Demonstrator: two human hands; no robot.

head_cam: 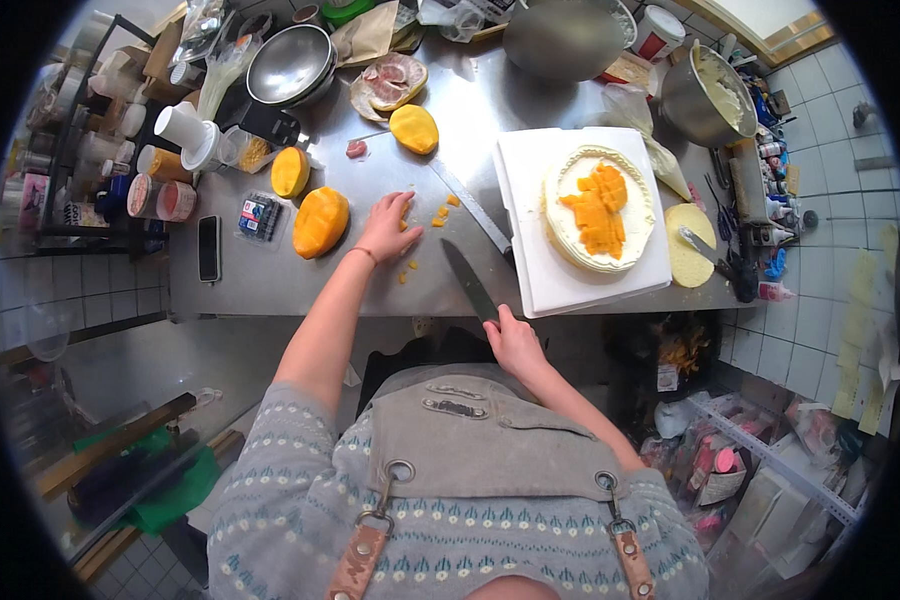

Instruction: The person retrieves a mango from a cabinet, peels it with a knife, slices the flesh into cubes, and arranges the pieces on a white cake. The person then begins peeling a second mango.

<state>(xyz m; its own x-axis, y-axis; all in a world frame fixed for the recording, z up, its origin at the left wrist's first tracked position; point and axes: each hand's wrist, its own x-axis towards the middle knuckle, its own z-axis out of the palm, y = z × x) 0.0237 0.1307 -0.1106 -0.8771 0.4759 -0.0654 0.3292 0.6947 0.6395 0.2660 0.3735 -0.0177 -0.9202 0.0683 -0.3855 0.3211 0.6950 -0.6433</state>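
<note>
My right hand (516, 343) grips a kitchen knife (466, 277), its blade pointing forward and left over the steel table's front part. My left hand (387, 227) is low over the table, thumb and fingers spread around a small mango bit (403, 224). Diced mango pieces (440, 217) lie just right of it. A large peeled mango piece (320, 223) rests to its left, with a smaller mango piece (289, 172) behind. Farther back lies another peeled mango piece (414, 129). To the right, a cream-covered cake (570, 247) topped with mango chunks (601, 211) stands on a white foam board (529, 289).
A long metal spatula (469, 202) lies left of the board. Right of it, a sponge layer (691, 266) carries a small spatula (699, 244). A piping bag (664, 165) and a cream bowl (709, 97) are behind. Blueberry box (260, 217) and phone (209, 249) sit left.
</note>
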